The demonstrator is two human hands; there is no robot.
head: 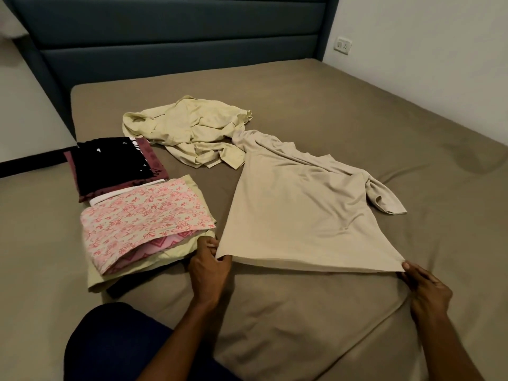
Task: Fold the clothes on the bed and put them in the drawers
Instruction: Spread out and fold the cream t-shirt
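Beige top (297, 204), spread on bed (384, 111): left hand (210, 266) and right hand (427, 287) each pinch a hem corner; advise tugging taut, smoothing the bunched sleeve before folding.

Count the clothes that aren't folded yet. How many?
2: the beige shirt spread between both hands, and the crumpled pale yellow garment behind it. More could hide underneath.

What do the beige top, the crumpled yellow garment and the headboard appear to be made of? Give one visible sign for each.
Beige top: probably soft matte knit; it drapes smoothly.
Yellow garment: likely thin woven cloth; sharp creases, slight sheen.
Headboard: seemingly padded upholstery; stitched horizontal panels.
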